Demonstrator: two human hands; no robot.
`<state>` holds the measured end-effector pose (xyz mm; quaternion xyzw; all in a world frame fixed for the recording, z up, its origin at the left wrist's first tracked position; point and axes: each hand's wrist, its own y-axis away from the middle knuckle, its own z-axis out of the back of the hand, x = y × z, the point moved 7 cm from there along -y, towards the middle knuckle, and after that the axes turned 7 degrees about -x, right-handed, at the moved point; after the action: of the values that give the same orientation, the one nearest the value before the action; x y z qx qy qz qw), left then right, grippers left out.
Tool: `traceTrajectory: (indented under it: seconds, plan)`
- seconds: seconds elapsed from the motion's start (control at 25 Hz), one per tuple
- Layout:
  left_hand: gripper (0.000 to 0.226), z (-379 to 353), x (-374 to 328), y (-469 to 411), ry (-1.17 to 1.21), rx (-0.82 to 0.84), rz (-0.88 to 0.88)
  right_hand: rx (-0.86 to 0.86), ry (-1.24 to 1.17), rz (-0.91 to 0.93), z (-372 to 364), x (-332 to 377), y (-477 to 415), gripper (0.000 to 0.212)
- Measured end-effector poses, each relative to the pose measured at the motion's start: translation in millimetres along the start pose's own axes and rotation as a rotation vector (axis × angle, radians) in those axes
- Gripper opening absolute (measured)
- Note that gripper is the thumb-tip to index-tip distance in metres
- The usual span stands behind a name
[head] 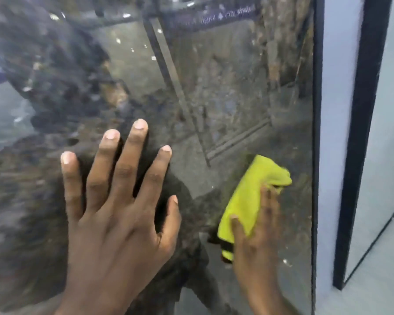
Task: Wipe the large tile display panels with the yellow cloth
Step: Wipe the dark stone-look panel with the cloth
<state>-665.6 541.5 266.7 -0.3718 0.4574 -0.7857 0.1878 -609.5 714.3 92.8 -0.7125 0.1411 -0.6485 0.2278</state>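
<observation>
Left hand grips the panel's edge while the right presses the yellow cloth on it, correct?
No: the head view shows the left hand flat on the panel, fingers spread, away from its edge. The right hand does press the yellow cloth on it.

Right hand (257, 235) blurred, hides lower yellow cloth (255, 189); tile panel (214, 87) cut off top, left, bottom.
</observation>
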Motion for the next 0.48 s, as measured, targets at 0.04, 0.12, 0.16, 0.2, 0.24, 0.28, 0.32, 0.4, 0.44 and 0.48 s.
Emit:
traceTrajectory:
  seconds: [0.04, 0.12, 0.16, 0.2, 0.24, 0.28, 0.32, 0.4, 0.44, 0.48]
  plan:
    - [0.066, 7.3, 11.3, 7.1, -0.007, -0.001, -0.004, 0.073, 0.022, 0.181, -11.9, 33.0, 10.1, 0.075]
    - [0.068, 24.6, 36.5, 22.8, -0.014, -0.010, 0.003, 0.097, 0.112, 0.416, -30.2, 77.7, -7.6, 0.071]
    - [0.070, 35.3, 51.4, 30.8, -0.013, -0.021, 0.015, 0.023, 0.103, 0.425, -33.3, 84.7, -23.0, 0.068]
    - [0.071, 44.7, 65.2, 38.7, -0.010, -0.027, 0.022, -0.103, 0.054, 0.349, -28.9, 80.9, -42.9, 0.066]
    - [0.072, 52.9, 77.3, 47.0, -0.010, -0.029, 0.030, -0.208, -0.018, 0.236, -23.4, 73.0, -52.0, 0.064]
    - [0.072, 59.8, 88.6, 55.5, -0.013, -0.028, 0.042, -0.261, -0.078, 0.108, -25.9, 69.6, -41.2, 0.065]
    - [0.073, 65.3, 98.4, 63.7, -0.008, -0.025, 0.055, -0.246, -0.090, 0.015, -33.8, 70.1, -14.8, 0.065]
    - [0.075, 69.7, 113.4, 76.6, 0.023, -0.037, 0.063, -0.117, 0.028, 0.180, -53.6, 99.6, 57.2, 0.066]
    - [0.075, 69.9, 120.5, 83.7, 0.032, -0.043, 0.047, -0.003, 0.099, 0.389, -64.8, 123.6, 93.0, 0.064]
    - [0.076, 69.0, 125.0, 90.4, 0.028, -0.043, 0.019, 0.105, 0.155, 0.607, -72.6, 138.3, 114.7, 0.062]
